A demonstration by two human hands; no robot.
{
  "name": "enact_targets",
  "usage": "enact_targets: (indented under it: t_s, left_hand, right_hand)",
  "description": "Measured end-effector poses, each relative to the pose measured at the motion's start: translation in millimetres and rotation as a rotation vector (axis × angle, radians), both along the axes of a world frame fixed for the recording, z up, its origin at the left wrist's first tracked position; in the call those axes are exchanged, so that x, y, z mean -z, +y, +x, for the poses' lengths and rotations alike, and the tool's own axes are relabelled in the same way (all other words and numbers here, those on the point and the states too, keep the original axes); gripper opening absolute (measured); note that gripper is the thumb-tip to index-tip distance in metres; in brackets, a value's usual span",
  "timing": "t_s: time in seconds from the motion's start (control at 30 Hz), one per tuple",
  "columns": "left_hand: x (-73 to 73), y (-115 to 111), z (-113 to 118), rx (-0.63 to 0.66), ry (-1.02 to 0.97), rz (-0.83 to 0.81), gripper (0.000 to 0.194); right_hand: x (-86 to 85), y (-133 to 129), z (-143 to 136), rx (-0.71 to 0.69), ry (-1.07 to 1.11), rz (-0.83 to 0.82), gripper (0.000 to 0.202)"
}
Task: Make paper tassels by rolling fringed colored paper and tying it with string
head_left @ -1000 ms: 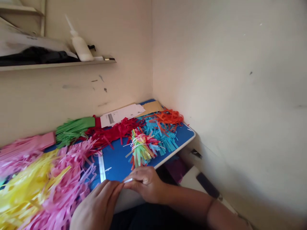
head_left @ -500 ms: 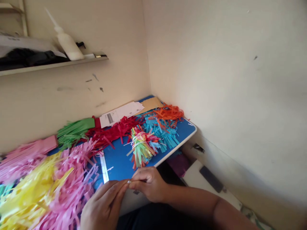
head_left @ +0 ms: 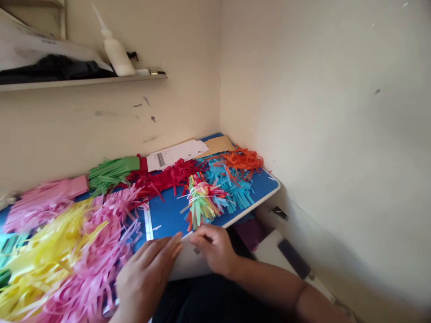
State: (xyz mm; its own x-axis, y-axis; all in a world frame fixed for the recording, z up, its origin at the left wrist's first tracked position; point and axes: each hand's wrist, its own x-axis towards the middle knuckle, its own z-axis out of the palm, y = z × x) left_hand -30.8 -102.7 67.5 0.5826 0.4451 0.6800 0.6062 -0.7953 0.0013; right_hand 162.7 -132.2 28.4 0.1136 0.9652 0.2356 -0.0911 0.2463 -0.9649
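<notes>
My left hand point(head_left: 146, 271) is low in the middle, its fingers pressed together over the edge of a pale grey sheet-like thing point(head_left: 186, 262). What its fingertips pinch is too small to make out. A short gap to the right, my right hand point(head_left: 215, 249) is closed, with thumb and forefinger curled together; whatever is between them is hidden. The grey thing lies below both hands, above my dark clothing. Just beyond the hands, a multicoloured bundle of paper fringe point(head_left: 204, 199), tied with white string, lies on the blue table point(head_left: 168, 220).
Yellow fringe point(head_left: 50, 242), pink fringe point(head_left: 97, 251), green fringe point(head_left: 114, 172), red fringe point(head_left: 168, 179), light-blue fringe point(head_left: 232, 184) and orange fringe point(head_left: 244, 159) cover the table. White envelopes point(head_left: 177, 154) lie behind. A white bottle point(head_left: 117, 54) stands on the wall shelf point(head_left: 84, 83).
My hands were together, pinching a tiny whitish bit between them. Now their fingertips are slightly apart. The camera view has shifted a little.
</notes>
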Motion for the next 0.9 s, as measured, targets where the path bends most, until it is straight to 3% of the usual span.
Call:
enact_targets:
  t_s: [0.1, 0.17, 0.23, 0.3, 0.43, 0.53, 0.7, 0.8, 0.9]
  left_hand:
    - [6.5, 1.2, -21.0, -0.235, -0.097, -0.080, 0.030]
    - [15.9, -5.1, -26.7, -0.363, -0.323, -0.284, 0.034]
    - [27.3, -14.3, -23.4, -0.390, -0.588, -0.523, 0.036]
    - [36.9, -22.7, -15.0, -0.381, -0.764, -0.660, 0.035]
    - [38.5, -31.5, 0.5, -0.485, -0.774, -0.576, 0.038]
    - [28.0, -34.4, 7.8, -0.462, -0.696, -0.442, 0.035]
    - [18.6, -35.6, 15.3, -0.400, -0.704, -0.287, 0.026]
    - [20.3, -34.3, 12.6, -0.322, -0.796, -0.462, 0.024]
    - [20.5, -32.4, 7.3, -0.246, -0.852, -0.669, 0.034]
  right_hand:
    - [-3.1, 12.1, 13.5, 0.108, 0.029, -0.076, 0.031]
    - [-2.0, 21.0, 19.0, 0.140, 0.084, -0.096, 0.034]
    - [1.9, 28.3, 20.3, 0.170, 0.190, -0.116, 0.037]
    - [7.2, 32.4, 20.0, 0.202, 0.269, -0.138, 0.040]
    - [17.2, 31.9, 24.4, 0.321, 0.043, -0.045, 0.041]
    - [24.7, 32.1, 29.1, 0.408, -0.209, 0.049, 0.043]
    - [33.1, 36.0, 28.9, 0.475, -0.293, 0.075, 0.046]
    - [30.9, 35.1, 26.0, 0.496, -0.321, 0.085, 0.045]
    - [27.5, 31.6, 21.2, 0.492, -0.360, 0.114, 0.044]
